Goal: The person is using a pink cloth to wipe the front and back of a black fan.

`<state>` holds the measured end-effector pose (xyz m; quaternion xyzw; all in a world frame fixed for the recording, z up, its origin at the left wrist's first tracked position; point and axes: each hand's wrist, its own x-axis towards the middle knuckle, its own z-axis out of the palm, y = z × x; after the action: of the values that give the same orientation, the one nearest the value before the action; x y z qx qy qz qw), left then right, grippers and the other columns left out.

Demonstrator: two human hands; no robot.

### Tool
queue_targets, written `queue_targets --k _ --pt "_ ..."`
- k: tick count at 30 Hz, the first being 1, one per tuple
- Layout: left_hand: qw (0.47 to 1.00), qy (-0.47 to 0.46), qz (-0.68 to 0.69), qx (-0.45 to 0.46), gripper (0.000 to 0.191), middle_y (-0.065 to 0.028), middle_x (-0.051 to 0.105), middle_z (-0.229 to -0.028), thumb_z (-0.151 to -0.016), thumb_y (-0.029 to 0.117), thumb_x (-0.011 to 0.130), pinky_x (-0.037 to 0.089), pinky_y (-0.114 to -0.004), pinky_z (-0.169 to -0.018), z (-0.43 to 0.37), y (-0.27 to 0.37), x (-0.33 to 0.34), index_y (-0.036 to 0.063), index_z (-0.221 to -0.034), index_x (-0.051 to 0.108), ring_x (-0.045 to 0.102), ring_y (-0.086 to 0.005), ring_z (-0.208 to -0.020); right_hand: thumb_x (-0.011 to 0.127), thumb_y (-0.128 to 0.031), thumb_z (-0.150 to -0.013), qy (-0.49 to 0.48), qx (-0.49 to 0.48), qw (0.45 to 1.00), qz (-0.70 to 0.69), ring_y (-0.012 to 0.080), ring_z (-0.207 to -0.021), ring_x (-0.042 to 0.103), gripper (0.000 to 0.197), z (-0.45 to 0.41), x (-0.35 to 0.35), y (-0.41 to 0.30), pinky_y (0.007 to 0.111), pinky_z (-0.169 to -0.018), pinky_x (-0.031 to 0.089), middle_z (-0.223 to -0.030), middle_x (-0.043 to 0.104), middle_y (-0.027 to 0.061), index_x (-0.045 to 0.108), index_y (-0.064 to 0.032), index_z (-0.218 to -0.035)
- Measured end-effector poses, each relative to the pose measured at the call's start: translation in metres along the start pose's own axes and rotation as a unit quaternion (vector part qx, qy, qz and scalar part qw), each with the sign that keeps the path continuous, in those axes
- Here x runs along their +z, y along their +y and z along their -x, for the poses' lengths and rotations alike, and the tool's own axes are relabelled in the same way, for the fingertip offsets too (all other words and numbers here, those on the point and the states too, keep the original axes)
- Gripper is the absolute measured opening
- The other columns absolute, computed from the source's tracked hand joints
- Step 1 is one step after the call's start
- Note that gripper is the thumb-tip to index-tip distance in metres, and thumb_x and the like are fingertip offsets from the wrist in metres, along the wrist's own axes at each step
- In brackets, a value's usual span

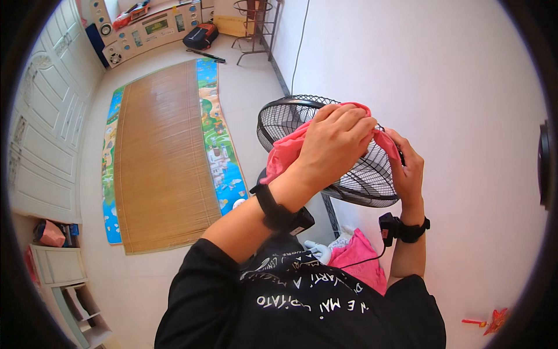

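Note:
A black electric fan point(375, 179) with a round wire guard stands in front of me, its head tilted. My left hand point(338, 135) is closed over a pink cloth point(285, 150) and presses it against the guard's upper part. Part of the cloth hangs down on the near side of the wires, and another end stretches across to my right hand. At the guard's right edge, my right hand point(407, 165) grips the rim, with the cloth's end against its fingers. The fan's lower parts are mostly hidden by my arm and shirt.
A brown woven mat point(161, 165) lies over a colourful play mat point(218, 148) on the floor at left. White cabinets point(48, 118) line the left wall. A metal stand point(257, 30) and a backpack point(200, 35) are at the back. Pink fabric point(359, 257) lies below the fan.

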<state>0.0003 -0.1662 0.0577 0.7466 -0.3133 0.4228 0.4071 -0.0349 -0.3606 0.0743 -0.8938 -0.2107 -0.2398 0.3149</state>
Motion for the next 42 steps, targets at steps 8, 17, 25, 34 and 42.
queue_targets --k 8,17,25,34,42 --pt "0.886 -0.005 0.054 -0.461 0.027 -0.0151 0.066 -0.082 -0.095 0.025 0.048 0.048 -0.04 -0.07 0.052 -0.105 -0.042 0.0028 -0.097 0.065 0.064 -0.0297 -0.076 0.055 -0.016 -0.092 -0.005 0.018 0.999 -0.026 0.0281 -0.099 0.065 0.028 0.003 -0.006 0.001 0.033 -0.086 0.049 -0.108 0.067 0.0178 0.06 0.0008 -0.114" --pt "0.939 0.107 0.057 -0.322 0.02 -0.0187 0.066 -0.091 -0.096 0.017 0.051 0.05 -0.037 -0.072 0.077 -0.081 -0.032 0.0053 -0.106 0.063 0.064 -0.0335 -0.087 0.047 -0.009 -0.09 0.01 0.028 0.998 -0.05 0.0226 -0.101 0.063 0.03 0.012 -0.011 0.023 0.031 -0.09 0.046 -0.108 0.066 0.0152 0.059 0.0017 -0.115" --pt "0.989 0.063 0.118 -0.059 0.031 -0.0113 0.061 -0.109 -0.079 0.008 0.066 0.044 -0.041 -0.097 0.038 -0.004 -0.009 0.0078 -0.11 0.063 0.059 -0.0286 -0.104 0.043 -0.026 -0.096 -0.013 0.029 0.997 -0.072 0.0251 -0.114 0.056 0.04 0.021 -0.023 0.054 0.037 -0.102 0.039 -0.119 0.061 0.0164 0.057 0.0046 -0.118" --pt "0.914 0.198 0.161 -0.315 0.025 -0.0157 0.064 -0.099 -0.082 0.003 0.056 0.049 -0.035 -0.082 0.092 -0.099 -0.014 0.0057 -0.106 0.061 0.063 -0.0284 -0.092 0.045 -0.032 -0.096 -0.006 0.044 0.999 -0.028 0.0263 -0.112 0.057 0.046 0.015 -0.014 0.04 0.038 -0.101 0.041 -0.119 0.061 0.0192 0.055 0.0057 -0.12" --pt "0.714 0.183 0.279 -0.616 0.04 -0.0034 0.062 -0.085 -0.101 0.039 0.042 0.048 -0.029 -0.065 0.23 -0.176 0.035 0.004 -0.107 0.059 0.056 -0.0135 -0.068 0.041 -0.019 -0.094 0.017 0.075 0.997 -0.028 0.0244 -0.111 0.058 0.038 0.015 -0.002 0.025 0.036 -0.1 0.04 -0.117 0.062 0.0184 0.056 0.0063 -0.119"
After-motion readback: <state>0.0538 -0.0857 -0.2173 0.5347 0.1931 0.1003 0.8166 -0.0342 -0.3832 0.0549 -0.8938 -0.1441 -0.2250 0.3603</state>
